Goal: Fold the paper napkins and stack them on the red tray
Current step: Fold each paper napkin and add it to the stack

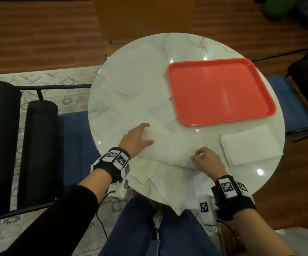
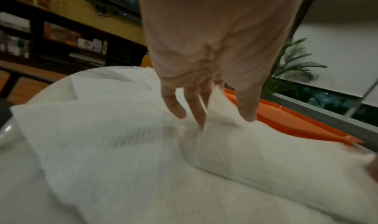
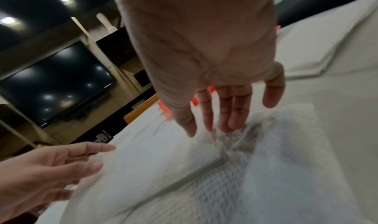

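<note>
Right hand (image 1: 207, 160) pinches napkin (image 1: 171, 146) edge | left hand (image 1: 135, 138) flat, fingers spread, pressing it

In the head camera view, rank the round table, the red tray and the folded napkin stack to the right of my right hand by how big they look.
1. Round table, largest; it carries the others.
2. Red tray.
3. Folded napkin stack, smallest, though it lies slightly nearer the camera than the tray.
</note>
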